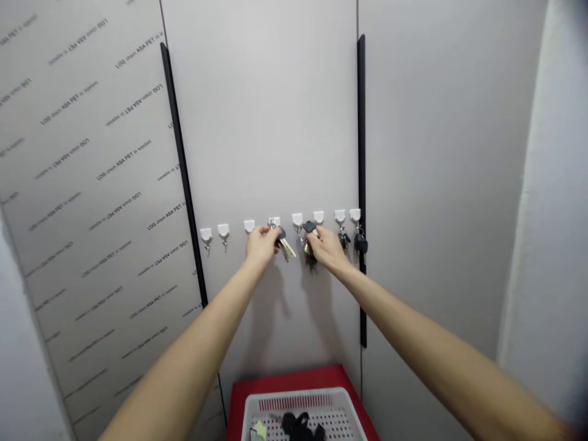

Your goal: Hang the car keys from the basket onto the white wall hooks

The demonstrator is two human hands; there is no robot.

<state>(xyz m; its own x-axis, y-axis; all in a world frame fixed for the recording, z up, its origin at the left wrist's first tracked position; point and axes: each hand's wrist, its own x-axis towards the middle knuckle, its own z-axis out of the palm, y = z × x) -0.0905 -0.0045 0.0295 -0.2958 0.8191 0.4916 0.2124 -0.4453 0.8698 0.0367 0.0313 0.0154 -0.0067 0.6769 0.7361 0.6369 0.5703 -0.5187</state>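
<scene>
A row of several white wall hooks (pixel 249 226) runs across a grey panel. My left hand (pixel 261 244) is closed on a bunch of silver keys (pixel 286 248) with a black head, right at the hook (pixel 274 222) in the middle of the row. My right hand (pixel 325 246) is closed on another key bunch with a black fob (pixel 309 227) and a brass piece, just below the hook (pixel 297 219) to the right. Two more key sets (pixel 361 242) hang from the hooks at the right end.
Black vertical strips (pixel 361 153) edge the panel on both sides. The left panel carries printed protective film (pixel 82 184). Below stands a red surface (pixel 294 383) with a white perforated basket (pixel 340 410) holding black items and a small yellow piece.
</scene>
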